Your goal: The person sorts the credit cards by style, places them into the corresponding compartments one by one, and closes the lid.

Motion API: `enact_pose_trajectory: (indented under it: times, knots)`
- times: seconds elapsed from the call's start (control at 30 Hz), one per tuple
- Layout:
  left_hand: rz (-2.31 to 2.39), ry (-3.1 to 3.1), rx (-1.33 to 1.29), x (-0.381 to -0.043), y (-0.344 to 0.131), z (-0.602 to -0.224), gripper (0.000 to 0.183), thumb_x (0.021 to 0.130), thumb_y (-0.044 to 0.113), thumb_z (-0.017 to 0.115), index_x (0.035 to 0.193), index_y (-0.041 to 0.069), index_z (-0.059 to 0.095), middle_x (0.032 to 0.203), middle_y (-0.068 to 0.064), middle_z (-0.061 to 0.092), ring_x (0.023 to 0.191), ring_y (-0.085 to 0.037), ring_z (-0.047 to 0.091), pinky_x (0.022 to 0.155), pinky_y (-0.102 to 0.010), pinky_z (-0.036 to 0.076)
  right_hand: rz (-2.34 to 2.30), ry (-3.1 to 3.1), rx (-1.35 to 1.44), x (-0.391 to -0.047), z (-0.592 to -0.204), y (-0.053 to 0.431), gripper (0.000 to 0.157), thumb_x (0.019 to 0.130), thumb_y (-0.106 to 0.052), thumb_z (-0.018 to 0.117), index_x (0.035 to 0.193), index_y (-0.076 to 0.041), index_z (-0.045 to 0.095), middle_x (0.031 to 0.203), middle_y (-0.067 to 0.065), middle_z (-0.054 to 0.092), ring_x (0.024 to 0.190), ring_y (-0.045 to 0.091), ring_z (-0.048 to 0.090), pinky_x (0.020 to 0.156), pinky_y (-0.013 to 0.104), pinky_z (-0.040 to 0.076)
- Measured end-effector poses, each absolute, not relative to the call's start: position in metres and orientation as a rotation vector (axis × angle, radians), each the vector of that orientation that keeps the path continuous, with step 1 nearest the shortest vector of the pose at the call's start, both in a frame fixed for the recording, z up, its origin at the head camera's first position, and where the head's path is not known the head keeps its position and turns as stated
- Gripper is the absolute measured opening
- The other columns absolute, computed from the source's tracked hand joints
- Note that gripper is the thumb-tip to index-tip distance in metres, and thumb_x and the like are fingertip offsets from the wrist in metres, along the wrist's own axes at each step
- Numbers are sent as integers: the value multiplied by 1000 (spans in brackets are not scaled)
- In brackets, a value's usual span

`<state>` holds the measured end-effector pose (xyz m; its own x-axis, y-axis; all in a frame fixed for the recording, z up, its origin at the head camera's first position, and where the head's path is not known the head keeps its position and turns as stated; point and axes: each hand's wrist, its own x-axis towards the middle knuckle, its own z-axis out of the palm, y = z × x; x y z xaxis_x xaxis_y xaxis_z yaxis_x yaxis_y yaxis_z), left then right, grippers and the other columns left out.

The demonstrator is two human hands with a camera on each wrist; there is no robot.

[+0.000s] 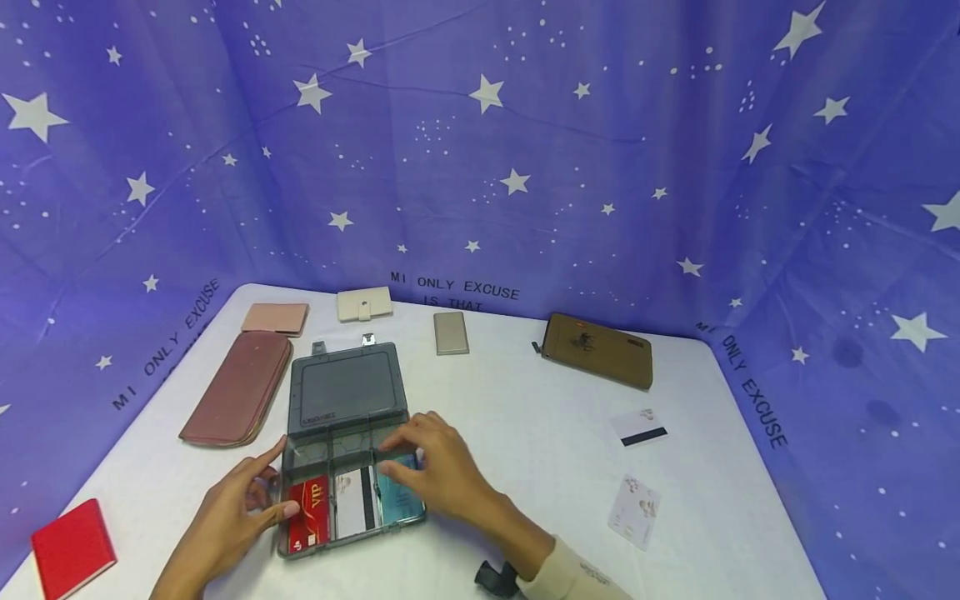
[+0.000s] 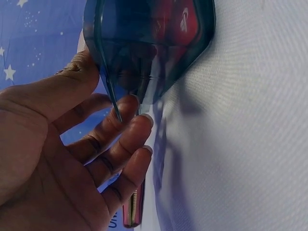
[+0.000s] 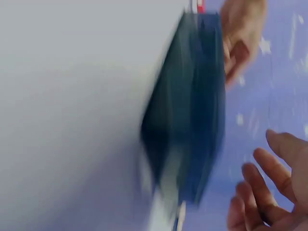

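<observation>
A grey see-through compartment box [image 1: 352, 542] lies with its lid [image 1: 347, 383] folded back. Its front compartments hold a red VIP card [image 1: 307, 521], a white card with a black stripe [image 1: 350, 504] and a teal card [image 1: 401, 500]. My left hand [image 1: 225, 508] grips the box's left side, the thumb over the rim and the fingers along the outer wall. Above the right compartments is my right hand [image 1: 446, 467], its fingers loosely bent with nothing between them. The right wrist view shows this hand [image 3: 274, 187] apart from the blurred box [image 3: 192, 106].
Two white cards [image 1: 640, 427] [image 1: 634, 512] lie on the right, near a brown zip wallet [image 1: 597, 352]. A beige card case [image 1: 450, 333], a cream wallet [image 1: 364, 305], a pink wallet [image 1: 275, 318] and a maroon purse [image 1: 240, 389] lie behind and left. A red booklet [image 1: 73, 550] is front left.
</observation>
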<state>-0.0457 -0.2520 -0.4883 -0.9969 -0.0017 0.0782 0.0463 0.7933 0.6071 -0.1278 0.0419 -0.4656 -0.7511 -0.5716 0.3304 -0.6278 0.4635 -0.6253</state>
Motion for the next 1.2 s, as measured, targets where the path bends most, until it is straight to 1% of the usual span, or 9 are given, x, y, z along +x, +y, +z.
enact_pose_trajectory:
  times: [0.13,0.3,0.47,0.67,0.73,0.83,0.93,1.03,1.2]
  knots:
    - [-959,-2897,-49,-46,-252,-488,90,73,36,86,150,16,45,104,-2,63,74,0,48,65,-25,42,1319,-2721,854,-131,-466,102,27,84,-29,81,109,-22,72,95,-3,70,89,16,62,78,34,52]
    - [-953,-2891,-65,-46,-251,-488,90,72,35,86,150,15,46,103,-2,63,74,0,47,65,-25,42,1243,-2862,522,-120,-473,185,40,77,-30,86,113,-23,71,94,-5,69,85,16,61,75,31,52]
    - [-955,-2903,-56,-47,-251,-490,92,71,37,86,150,15,45,103,0,63,75,-1,47,65,-24,42,890,-3030,187,-99,-476,260,55,69,-41,90,117,-25,68,102,-4,63,89,15,54,75,30,45]
    - [-943,-2914,-45,-47,-252,-489,92,72,39,86,151,17,44,103,0,62,76,-1,47,66,-25,43,597,-3231,-148,-85,-476,314,91,60,-63,86,130,-13,56,112,16,50,101,33,46,77,45,42]
    - [-944,-2912,-40,-47,-252,-489,92,72,38,86,151,17,44,103,0,62,76,0,47,66,-25,43,588,-3251,-188,-84,-477,320,97,56,-65,87,129,-10,54,113,21,48,104,37,45,78,49,42]
    - [-966,-2910,-37,-46,-253,-489,92,73,37,85,151,17,44,104,0,62,76,-1,48,66,-25,44,636,-3244,-174,-85,-481,320,93,56,-60,90,124,-8,55,114,21,46,105,37,42,79,47,40]
    - [-1000,-2912,-28,-46,-253,-490,91,74,38,84,152,17,43,105,0,62,77,-1,49,67,-25,44,696,-3216,-100,-87,-483,311,80,58,-50,93,116,-10,56,110,15,48,102,31,44,80,42,38]
    - [-1009,-2924,-9,-47,-253,-490,91,74,39,84,153,19,42,106,0,62,78,-2,49,67,-25,43,836,-3168,11,-93,-483,296,62,62,-36,93,106,-12,58,100,8,52,89,21,49,77,34,43]
    - [-1004,-2921,-12,-47,-253,-489,91,74,38,84,153,19,41,106,0,62,78,-2,49,67,-25,43,1184,-3045,210,-104,-479,260,34,71,-15,88,92,-17,62,83,1,55,68,10,49,61,22,44]
